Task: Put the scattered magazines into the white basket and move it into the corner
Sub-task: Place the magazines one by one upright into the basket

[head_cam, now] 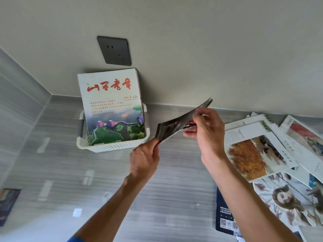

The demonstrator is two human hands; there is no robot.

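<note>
A white perforated basket (pixel 111 147) stands on the grey floor against the wall. Upright inside it leans a magazine (pixel 111 105) with red calligraphy and a lake scene on its cover. Just right of the basket, both hands hold a dark magazine (pixel 176 125) in the air, tilted nearly edge-on. My left hand (pixel 145 158) pinches its lower left corner. My right hand (pixel 207 131) grips its upper right part. Several scattered magazines (pixel 258 154) lie overlapping on the floor at the right.
A dark wall socket (pixel 114 50) sits above the basket. The room corner (pixel 51 95) is left of the basket. Another dark magazine (pixel 7 205) lies at the left edge of the floor. A navy booklet (pixel 224 212) lies near my right forearm.
</note>
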